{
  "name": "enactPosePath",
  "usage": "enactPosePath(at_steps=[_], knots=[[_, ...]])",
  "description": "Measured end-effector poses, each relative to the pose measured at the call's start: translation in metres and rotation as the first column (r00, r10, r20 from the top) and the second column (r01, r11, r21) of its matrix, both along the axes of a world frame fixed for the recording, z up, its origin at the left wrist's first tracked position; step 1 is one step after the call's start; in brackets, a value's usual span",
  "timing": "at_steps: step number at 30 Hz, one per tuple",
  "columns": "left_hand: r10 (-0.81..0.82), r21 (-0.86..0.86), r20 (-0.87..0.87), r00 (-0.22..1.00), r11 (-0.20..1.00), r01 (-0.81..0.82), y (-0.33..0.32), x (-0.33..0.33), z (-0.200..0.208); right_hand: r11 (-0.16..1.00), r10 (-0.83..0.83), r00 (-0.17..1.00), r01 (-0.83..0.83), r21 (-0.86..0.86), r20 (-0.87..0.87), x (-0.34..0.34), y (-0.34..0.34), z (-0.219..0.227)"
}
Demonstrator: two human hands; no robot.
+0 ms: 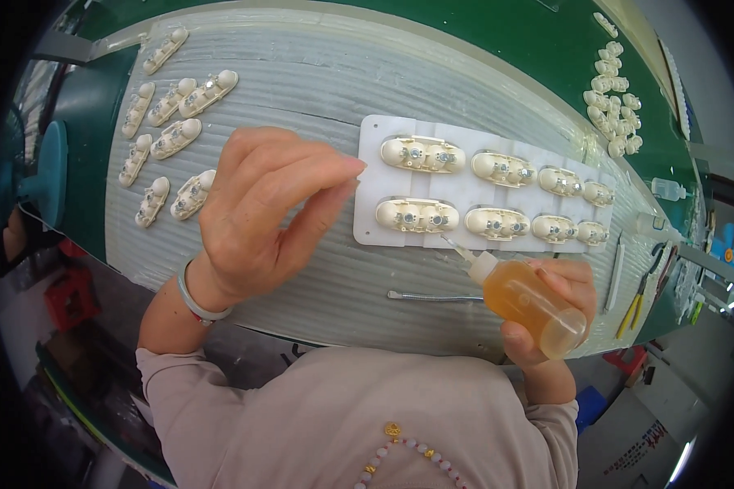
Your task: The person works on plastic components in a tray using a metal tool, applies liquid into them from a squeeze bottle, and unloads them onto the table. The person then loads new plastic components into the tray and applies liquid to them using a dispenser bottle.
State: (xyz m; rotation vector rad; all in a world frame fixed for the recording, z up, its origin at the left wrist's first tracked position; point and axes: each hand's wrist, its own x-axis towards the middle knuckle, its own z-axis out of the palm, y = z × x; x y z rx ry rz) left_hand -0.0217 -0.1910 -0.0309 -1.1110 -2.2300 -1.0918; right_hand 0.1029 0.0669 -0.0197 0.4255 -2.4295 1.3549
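Note:
My right hand (564, 297) is wrapped round a clear squeeze bottle (526, 300) of amber liquid. The bottle tilts up and left, and its thin nozzle tip reaches the lower edge of a cream oval part (417, 215); whether they touch I cannot tell. That part lies in the near row of a white holder plate (481, 134), which carries two rows of such parts with small metal pieces on them. Beside the plate's left edge, my left hand (273, 208) is raised with thumb and fingers pinched together. What sits between its fingertips, if anything, is too small to make out.
Several more cream parts (176, 138) lie on the ribbed mat (302, 98) at the left, and a pile (614, 106) at the far right. A metal rod (432, 297) lies in front of the plate. Yellow-handled pliers (630, 314), tweezers and small bottles (669, 189) are at the right.

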Motion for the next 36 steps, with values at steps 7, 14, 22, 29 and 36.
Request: enactPosePath(at_steps=[7,14,22,29,36], knots=[[-0.022,0.012,0.025,0.999,1.0,0.022,0.001,-0.003,-0.002,1.0,-0.017,0.998,0.018,0.019,-0.068,0.002,0.002,-0.007],[-0.034,0.02,0.295,0.955,0.999,0.029,-0.002,0.003,0.001,0.998,-0.009,0.998,0.013,0.054,-0.058,0.0,0.002,-0.011],[-0.089,-0.019,0.211,0.973,0.995,0.095,-0.002,0.0,0.001,0.998,-0.067,0.997,0.067,-0.001,-0.036,0.004,-0.002,-0.017],[-0.082,-0.01,0.198,0.977,0.996,0.086,-0.002,0.0,0.0,0.994,-0.105,0.992,0.108,0.035,-0.074,0.003,0.002,-0.013],[-0.097,-0.013,0.196,0.976,0.995,0.101,-0.002,0.0,-0.001,0.997,-0.072,0.997,0.072,0.006,-0.008,0.01,0.006,-0.009]])
